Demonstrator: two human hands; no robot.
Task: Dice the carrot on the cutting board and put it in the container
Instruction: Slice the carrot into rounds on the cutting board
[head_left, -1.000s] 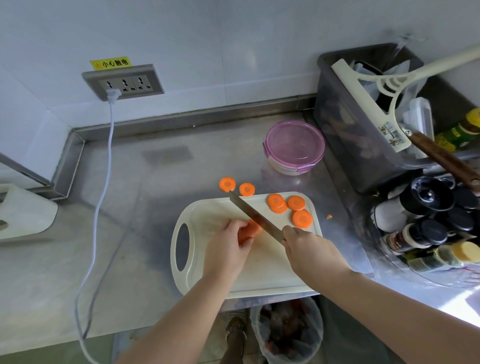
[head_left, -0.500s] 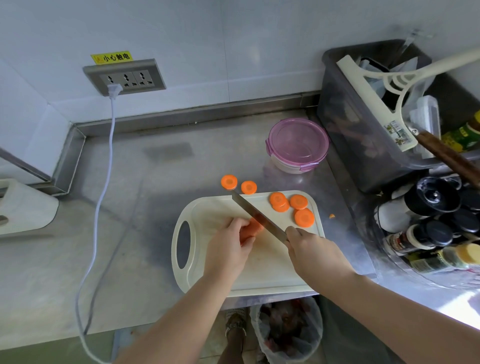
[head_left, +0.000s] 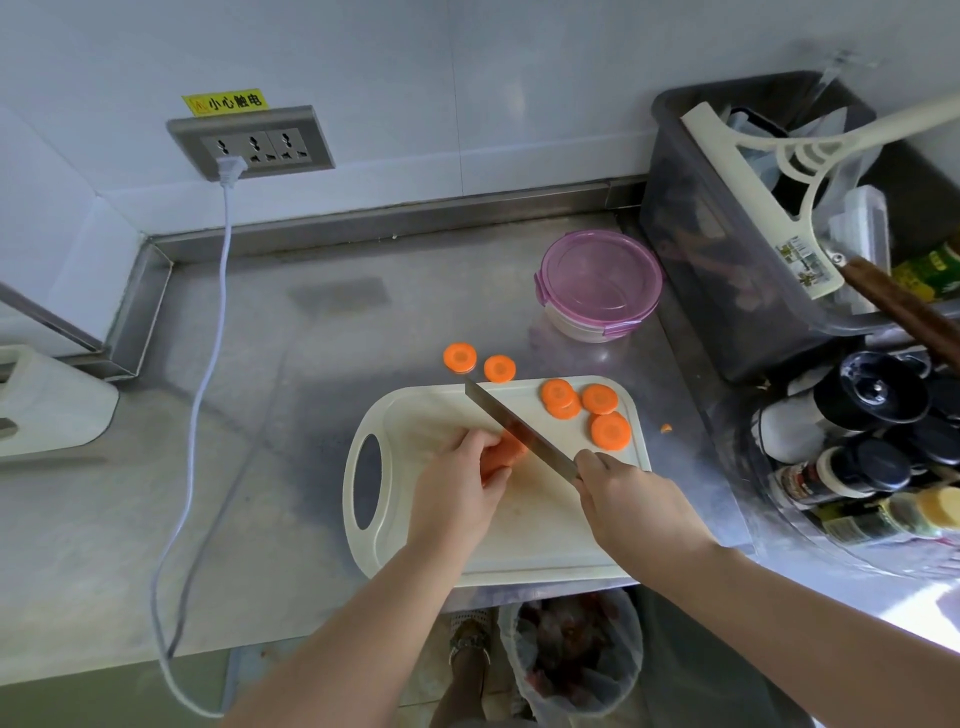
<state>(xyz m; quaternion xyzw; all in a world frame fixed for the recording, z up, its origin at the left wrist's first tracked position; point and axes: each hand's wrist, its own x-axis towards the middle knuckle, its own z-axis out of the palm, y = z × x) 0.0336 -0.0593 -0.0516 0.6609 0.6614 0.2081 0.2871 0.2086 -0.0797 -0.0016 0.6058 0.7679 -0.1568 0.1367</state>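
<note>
On the white cutting board (head_left: 550, 540) lies an orange carrot piece (head_left: 500, 453), gripped by my left hand (head_left: 456, 493), whose fingers cover most of it. My right hand (head_left: 631, 506) grips the handle of a knife (head_left: 519, 430); the blade runs diagonally across the carrot's right end. Three round carrot slices (head_left: 610, 430) lie at the board's far right corner. Two more slices (head_left: 460, 357) rest on the steel counter beyond the board. The round container with a purple lid (head_left: 600, 283) stands closed behind the board.
A dark bin (head_left: 727, 270) with a white squeegee stands at the right, spice jars (head_left: 867, 452) in front of it. A white cable (head_left: 208, 364) hangs from the wall socket across the counter. A bagged waste bin (head_left: 571, 654) sits below the counter edge. A white appliance (head_left: 47, 405) is far left.
The hands, knife and carrot keep almost the same pose across the frames; the blade stays at the carrot's end. No new slice has come off.
</note>
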